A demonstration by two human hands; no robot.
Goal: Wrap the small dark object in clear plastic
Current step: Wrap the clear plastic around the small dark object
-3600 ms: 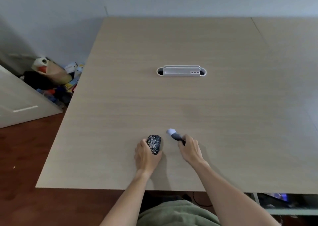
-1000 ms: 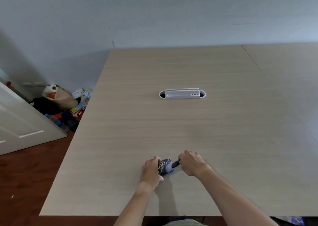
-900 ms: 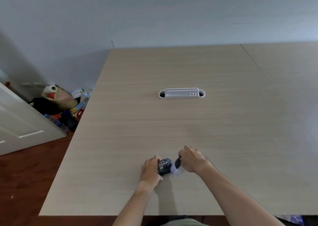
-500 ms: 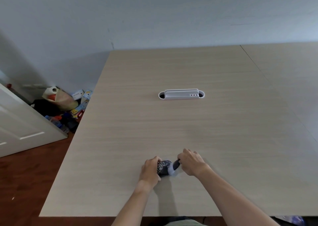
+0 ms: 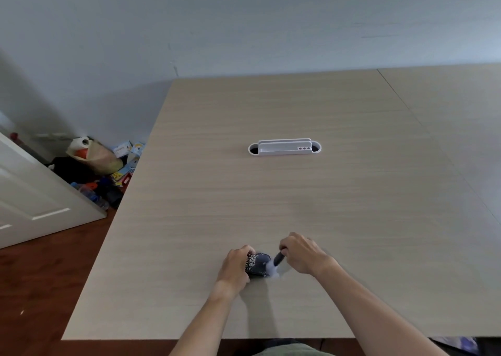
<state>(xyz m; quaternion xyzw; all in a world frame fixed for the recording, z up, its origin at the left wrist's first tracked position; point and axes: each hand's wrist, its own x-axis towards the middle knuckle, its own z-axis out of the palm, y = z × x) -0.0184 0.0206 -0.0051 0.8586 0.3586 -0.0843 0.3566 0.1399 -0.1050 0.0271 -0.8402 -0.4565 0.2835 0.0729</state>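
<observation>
my left hand [image 5: 236,267] grips the dark object [image 5: 256,263] on the bench [image 5: 298,198] near its front edge. my right hand [image 5: 299,252] clutches a dark-handled tool [image 5: 276,261], its pale blurred tip touching the object. i can't see any plastic, so wrapping seems barely begun.

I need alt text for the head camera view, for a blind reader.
A left hand holds a small dark speckled object on a wooden table; the right hand touches it with a white-tipped dark tool.

No text or label can be read.
</observation>
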